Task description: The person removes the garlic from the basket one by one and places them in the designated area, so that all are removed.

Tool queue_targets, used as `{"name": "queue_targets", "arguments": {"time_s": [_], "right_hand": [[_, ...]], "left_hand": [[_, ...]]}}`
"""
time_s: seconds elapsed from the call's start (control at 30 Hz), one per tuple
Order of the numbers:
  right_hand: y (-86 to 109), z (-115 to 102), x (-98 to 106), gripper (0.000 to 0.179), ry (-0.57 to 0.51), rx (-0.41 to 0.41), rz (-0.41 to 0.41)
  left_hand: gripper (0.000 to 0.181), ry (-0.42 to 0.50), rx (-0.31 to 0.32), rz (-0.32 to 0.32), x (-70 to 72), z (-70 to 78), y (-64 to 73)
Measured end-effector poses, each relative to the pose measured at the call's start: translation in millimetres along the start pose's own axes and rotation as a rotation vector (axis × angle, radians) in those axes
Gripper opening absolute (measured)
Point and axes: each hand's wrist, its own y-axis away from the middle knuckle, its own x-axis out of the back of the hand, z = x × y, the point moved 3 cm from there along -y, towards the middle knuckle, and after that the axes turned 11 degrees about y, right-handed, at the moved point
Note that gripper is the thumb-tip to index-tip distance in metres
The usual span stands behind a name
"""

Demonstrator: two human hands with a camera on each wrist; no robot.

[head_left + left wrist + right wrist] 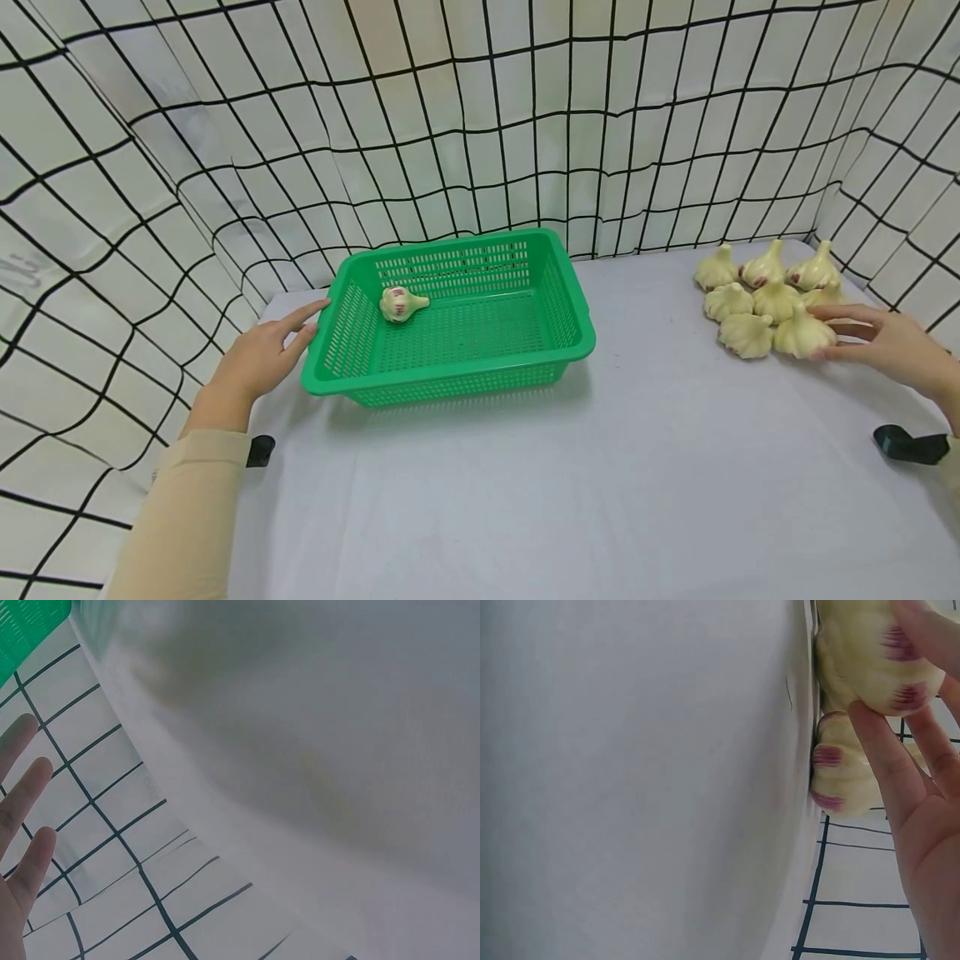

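A green plastic basket (450, 379) stands left of centre with one garlic bulb (397, 304) lying in its left part. My left hand (255, 354) rests its straight fingertips on the basket's left rim; in the left wrist view the spread fingers (28, 787) show at the left edge. At the far right, my right hand (888, 337) grips the front right garlic bulb (804, 335) of a cluster, thumb on one side and fingers on the other. Close up in the right wrist view, that held bulb (889, 656) shows purple streaks, with another bulb (844, 769) beyond it.
Several more garlic bulbs (776, 300) sit packed together around the held one. A white cloth (525, 492) covers the table. Black wire grid (517, 133) over white panels encloses the back and sides. Dark wrist mounts (907, 446) stick out by both wrists.
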Motion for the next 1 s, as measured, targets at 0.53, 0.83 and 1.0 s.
{"name": "queue_targets", "arguments": {"time_s": [0.53,0.83,1.0], "right_hand": [[-6.4,-7.4,4.1,0.073,-0.021,0.051,-0.033],[-5.8,-7.6,6.7,0.06,-0.068,0.1,-0.015],[-3.5,-9.7,7.4,0.055,-0.098,0.127,0.006]], "left_hand": [[0.061,-0.004,0.007,-0.003,-0.9,-0.5,-0.2],[0.061,0.001,0.012,0.0,0.0,1.8,0.0],[0.061,0.004,0.02,0.004,0.0,3.1,0.9]]}}
